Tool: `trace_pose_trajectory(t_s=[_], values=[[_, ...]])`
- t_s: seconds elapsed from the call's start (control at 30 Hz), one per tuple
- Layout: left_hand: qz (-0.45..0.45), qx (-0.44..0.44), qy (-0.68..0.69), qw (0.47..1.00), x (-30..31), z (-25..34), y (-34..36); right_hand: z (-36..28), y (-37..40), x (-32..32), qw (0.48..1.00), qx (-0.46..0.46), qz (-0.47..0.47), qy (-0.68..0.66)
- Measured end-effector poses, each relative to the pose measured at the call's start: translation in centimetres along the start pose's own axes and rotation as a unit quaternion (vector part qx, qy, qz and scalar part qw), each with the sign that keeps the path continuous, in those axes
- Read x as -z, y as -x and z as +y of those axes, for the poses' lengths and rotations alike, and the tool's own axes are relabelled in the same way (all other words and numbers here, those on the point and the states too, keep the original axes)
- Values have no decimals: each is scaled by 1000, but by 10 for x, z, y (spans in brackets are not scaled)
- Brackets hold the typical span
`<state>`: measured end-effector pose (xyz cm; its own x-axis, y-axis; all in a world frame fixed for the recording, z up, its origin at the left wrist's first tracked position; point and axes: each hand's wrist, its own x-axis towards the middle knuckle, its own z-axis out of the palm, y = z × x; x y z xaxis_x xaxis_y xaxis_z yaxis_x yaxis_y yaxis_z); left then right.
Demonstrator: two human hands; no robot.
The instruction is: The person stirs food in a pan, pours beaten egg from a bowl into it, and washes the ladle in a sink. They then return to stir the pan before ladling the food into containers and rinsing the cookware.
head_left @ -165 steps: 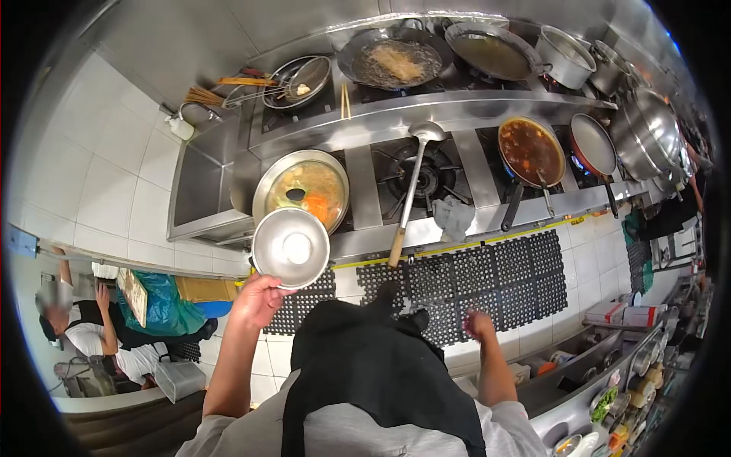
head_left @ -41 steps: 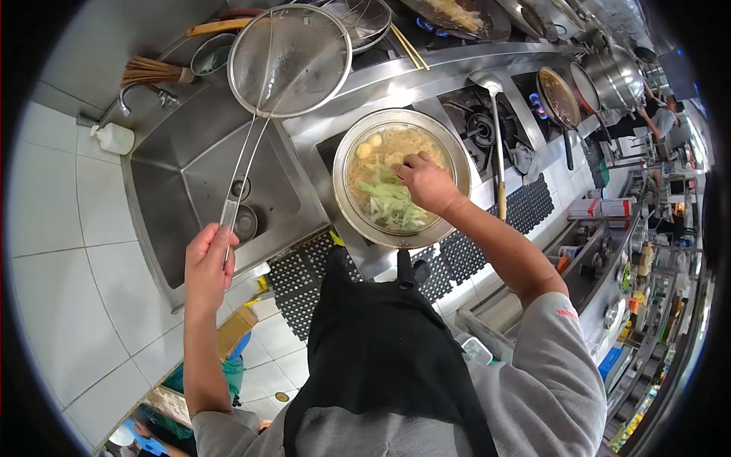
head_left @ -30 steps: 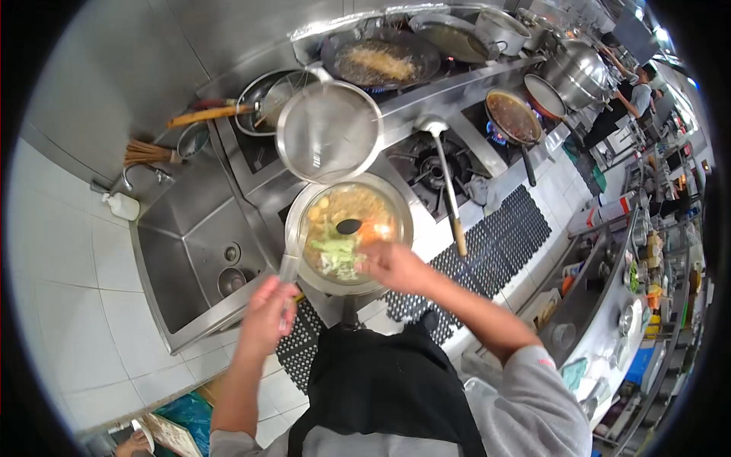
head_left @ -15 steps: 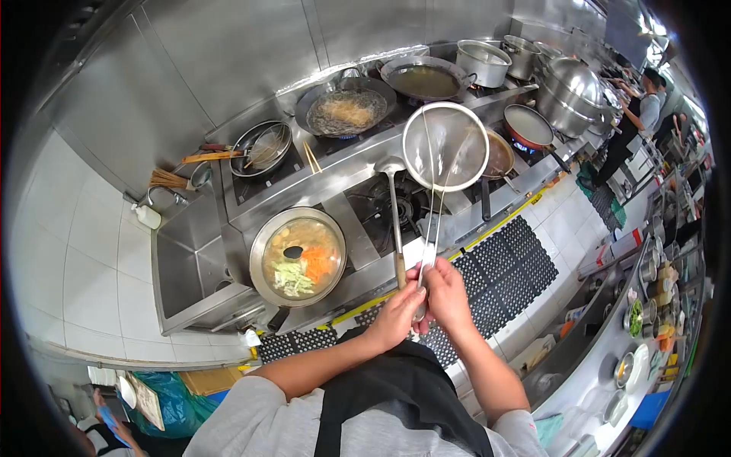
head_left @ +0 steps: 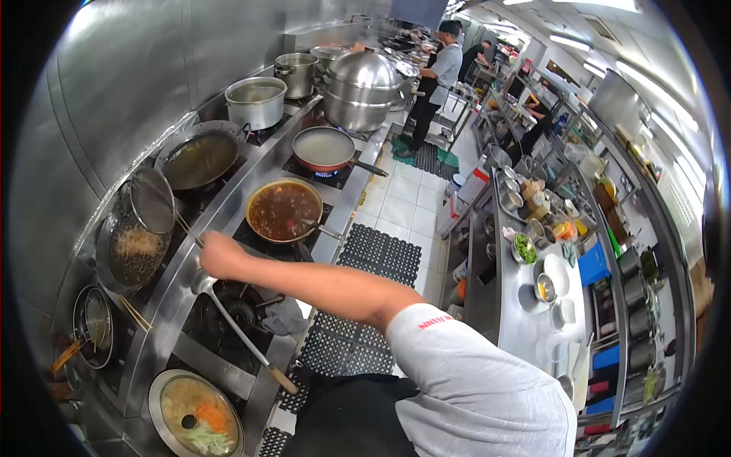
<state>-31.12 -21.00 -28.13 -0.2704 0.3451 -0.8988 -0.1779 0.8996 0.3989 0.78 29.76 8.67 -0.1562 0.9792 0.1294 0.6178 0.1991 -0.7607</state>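
Observation:
My right hand (head_left: 222, 256) is closed round the long thin handle of a mesh strainer (head_left: 153, 199), my arm stretched out across the stove. The strainer's round mesh hangs above the far side of a wok (head_left: 108, 263), where pale golden shreds (head_left: 138, 244) sit in bubbling oil. Beneath my right hand a ladle (head_left: 247, 333) lies across the stove, its wooden handle end towards me and no hand on it. My left hand is out of view.
A glass-lidded pan of vegetables (head_left: 158, 407) stands at the near left. Beyond my forearm are a pan of brown sauce (head_left: 283, 212), a red pan (head_left: 324, 146), a wok of oil (head_left: 199, 158) and a large steamer (head_left: 362, 95). A person (head_left: 443, 72) stands further down the aisle.
My view has swung right. The strainer has gone from in front of my body to above the wok, in my right hand alone. The ladle now lies on the stove; my left hand has left view.

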Motion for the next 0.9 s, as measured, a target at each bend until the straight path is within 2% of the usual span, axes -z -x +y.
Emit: trace_pose_trajectory(t_s=[0.07, 0.1, 0.17, 0.2, 0.23, 0.27, 0.3, 0.33, 0.4, 0.43, 0.5, 0.57, 0.6, 0.67, 0.73, 0.77, 0.87, 0.9], values=[[16, 28, 35, 999, 5, -9, 9, 0, -49, -12, 995, -21, -51, 79], [25, 42, 57, 997, 7, -21, 17, 4, -67, -19, 995, -51, -35, 80], [46, 64, 115, 990, 11, -66, 46, 21, -101, -20, 955, 78, -62, 279], [56, 71, 148, 985, 6, -93, 62, 18, -110, -12, 895, 187, -105, 391], [69, 73, 180, 978, -1, -121, 79, 33, -130, -26, 886, 237, -67, 392], [80, 74, 212, 971, -13, -146, 92, 46, -153, -40, 867, 212, -122, 435], [92, 69, 240, 964, -27, -162, 100, 42, -161, -44, 883, 188, -129, 410], [99, 62, 265, 957, -41, -165, 103, 49, -168, -47, 953, 101, -97, 268], [116, 64, 342, 930, -67, -156, 97, 50, -176, -40, 969, 95, -111, 199], [132, 76, 306, 940, -77, -137, 97, 51, -178, -42, 976, 63, -119, 168], [124, 43, 343, 930, -99, -93, 116, 55, -186, -44, 985, -5, -134, 107], [126, 10, 338, 932, -123, -67, 130, 75, -211, -56, 974, 6, -197, 110], [130, 3, 340, 931, -134, -57, 135, 90, -225, -62, 966, -6, -258, 21], [151, -1, 347, 925, -162, -55, 145, 119, -255, -73, 914, -64, -371, -153], [182, 7, 359, 916, -194, -62, 158, 62, -228, -42, 895, -225, -344, -173], [202, 9, 373, 906, -215, -71, 166, 60, -239, -39, 894, -203, -382, -113], [254, 80, 423, 866, -288, -90, 197, 49, -251, -20, 870, -188, -442, -111], [229, 55, 455, 859, -315, -126, 193, 45, -256, -14, 856, -201, -462, -115]])
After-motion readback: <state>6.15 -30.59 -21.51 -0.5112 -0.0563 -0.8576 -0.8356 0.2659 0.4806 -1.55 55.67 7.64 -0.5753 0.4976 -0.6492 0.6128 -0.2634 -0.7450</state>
